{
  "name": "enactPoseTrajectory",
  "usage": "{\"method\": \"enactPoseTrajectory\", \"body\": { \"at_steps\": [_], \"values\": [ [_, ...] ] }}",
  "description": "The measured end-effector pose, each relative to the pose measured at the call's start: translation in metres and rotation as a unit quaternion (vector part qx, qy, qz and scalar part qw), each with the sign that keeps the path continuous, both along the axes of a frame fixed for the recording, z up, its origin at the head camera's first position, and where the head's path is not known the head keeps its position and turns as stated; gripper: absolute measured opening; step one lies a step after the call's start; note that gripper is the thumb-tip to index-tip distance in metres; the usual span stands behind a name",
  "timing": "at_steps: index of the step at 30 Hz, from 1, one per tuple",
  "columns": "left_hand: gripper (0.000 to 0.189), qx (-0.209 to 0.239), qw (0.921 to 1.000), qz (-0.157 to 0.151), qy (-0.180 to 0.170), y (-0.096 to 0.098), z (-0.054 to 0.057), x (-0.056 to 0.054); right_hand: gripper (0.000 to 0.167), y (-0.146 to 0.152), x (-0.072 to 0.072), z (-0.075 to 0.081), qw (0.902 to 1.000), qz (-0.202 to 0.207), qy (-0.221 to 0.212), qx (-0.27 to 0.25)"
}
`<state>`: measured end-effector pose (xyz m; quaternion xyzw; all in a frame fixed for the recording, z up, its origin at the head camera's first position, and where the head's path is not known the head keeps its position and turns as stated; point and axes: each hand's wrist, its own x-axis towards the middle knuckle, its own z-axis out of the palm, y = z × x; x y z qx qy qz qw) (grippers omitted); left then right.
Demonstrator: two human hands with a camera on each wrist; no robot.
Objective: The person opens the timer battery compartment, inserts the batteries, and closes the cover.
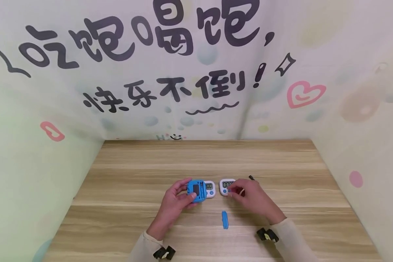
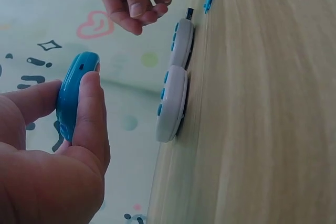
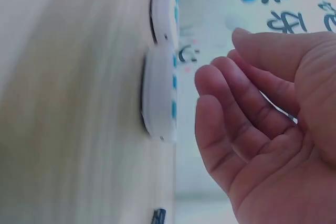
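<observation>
My left hand (image 1: pixel 175 202) grips a blue digital timer (image 1: pixel 201 185) with its back turned up and the long battery slot uncovered. The left wrist view shows this timer (image 2: pixel 70 98) edge-on, pinched between thumb and fingers above the table. My right hand (image 1: pixel 252 196) hovers over the right white timer (image 1: pixel 225 185), overlapping it in the head view. In the right wrist view the right hand's fingers (image 3: pixel 210 129) curve loosely, thumb apart, with nothing seen between them. A blue battery cover (image 1: pixel 225 219) lies in front of both hands.
Another white timer (image 1: pixel 211 189) lies partly behind the blue one, its screen up. Beyond the right hand is a small dark cylinder (image 1: pixel 251 177). The wood-grain table (image 1: pixel 134 160) meets printed walls (image 1: pixel 183 123) at the back and sides.
</observation>
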<state>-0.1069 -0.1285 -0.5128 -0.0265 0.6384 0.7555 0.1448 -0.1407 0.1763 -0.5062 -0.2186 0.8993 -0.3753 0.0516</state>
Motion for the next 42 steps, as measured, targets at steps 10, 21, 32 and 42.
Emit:
{"method": "enactPoseTrajectory", "body": {
  "at_steps": [10,21,32,42],
  "values": [
    [0.067,0.003,1.0000,0.003,0.001,-0.001,-0.001,0.000,0.018,0.025,-0.029,0.002,0.9967,-0.076,0.030,0.000],
    [0.066,0.004,1.0000,-0.001,-0.001,-0.002,0.001,0.000,0.023,0.059,-0.054,-0.018,0.9912,-0.129,0.027,0.017],
    [0.065,0.006,1.0000,-0.007,0.001,-0.002,0.001,0.001,0.032,0.075,-0.058,-0.023,0.9856,-0.143,-0.063,0.065],
    [0.068,0.007,0.9999,-0.013,0.002,-0.003,0.001,0.001,0.028,0.071,-0.056,-0.027,0.9822,-0.134,-0.086,0.100]
  ]
}}
